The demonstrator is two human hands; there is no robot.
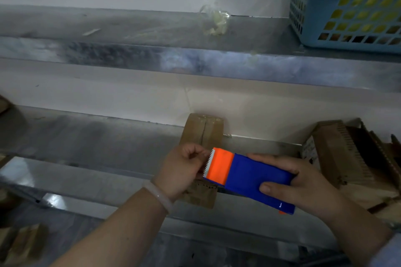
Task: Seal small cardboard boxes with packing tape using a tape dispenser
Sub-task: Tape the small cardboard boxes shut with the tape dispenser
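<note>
The right hand (303,184) grips the blue body of the tape dispenser (249,178), thumb on top and fingers wrapped behind. The left hand (182,171), a pale bracelet (158,196) on its wrist, pinches the toothed orange end with curled fingers. Under and beyond both hands the small cardboard box (204,130) lies partly hidden on the metal counter (108,136). Right of the fingers sits stacked cardboard (338,154). Farther up, a shelf (130,26) holds a crumpled tape wad (214,19) and a blue basket (347,17).

No text, number or brand can be read anywhere. A tiny white mark sits near the lower corner of the blue tape dispenser (256,178), but it is too small to make out. Faint dark printing shows on the near side of the small cardboard box (204,130) and on a pale panel of the stacked cardboard (338,154) at the right, both too blurred to read.
</note>
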